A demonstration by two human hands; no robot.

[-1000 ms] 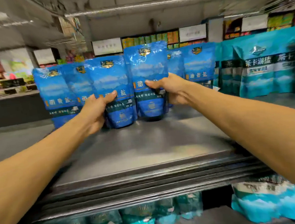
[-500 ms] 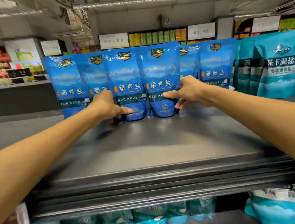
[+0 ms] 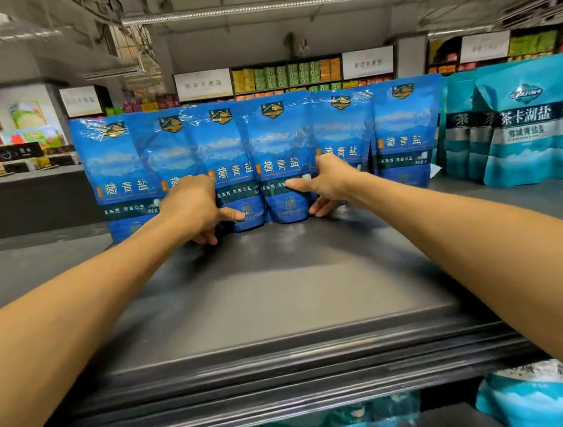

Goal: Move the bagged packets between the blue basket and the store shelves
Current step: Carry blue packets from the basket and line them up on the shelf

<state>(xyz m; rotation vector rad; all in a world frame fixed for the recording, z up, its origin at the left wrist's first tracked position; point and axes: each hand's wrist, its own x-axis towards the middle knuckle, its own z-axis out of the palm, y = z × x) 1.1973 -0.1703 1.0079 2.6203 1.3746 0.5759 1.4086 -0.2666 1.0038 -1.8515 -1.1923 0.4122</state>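
A row of several blue salt packets (image 3: pixel 402 134) stands upright at the back of the dark metal shelf (image 3: pixel 274 299). My left hand (image 3: pixel 193 209) is at the left edge of the third packet (image 3: pixel 223 150). Its thumb lies across that packet's lower front and its fingers curl down toward the shelf. My right hand (image 3: pixel 330 183) holds the right edge of the middle packet (image 3: pixel 277 145), thumb on the front and fingers behind its lower corner. The blue basket is out of view.
Teal salt bags (image 3: pixel 532 137) stand to the right on the same shelf. More teal bags (image 3: pixel 541 401) fill the shelf below. Behind the packets are distant store shelves and white signs (image 3: pixel 203 84).
The middle packet has come down level with the row. Both hands have slid lower on the two middle packets, and my view has moved closer to the shelf.
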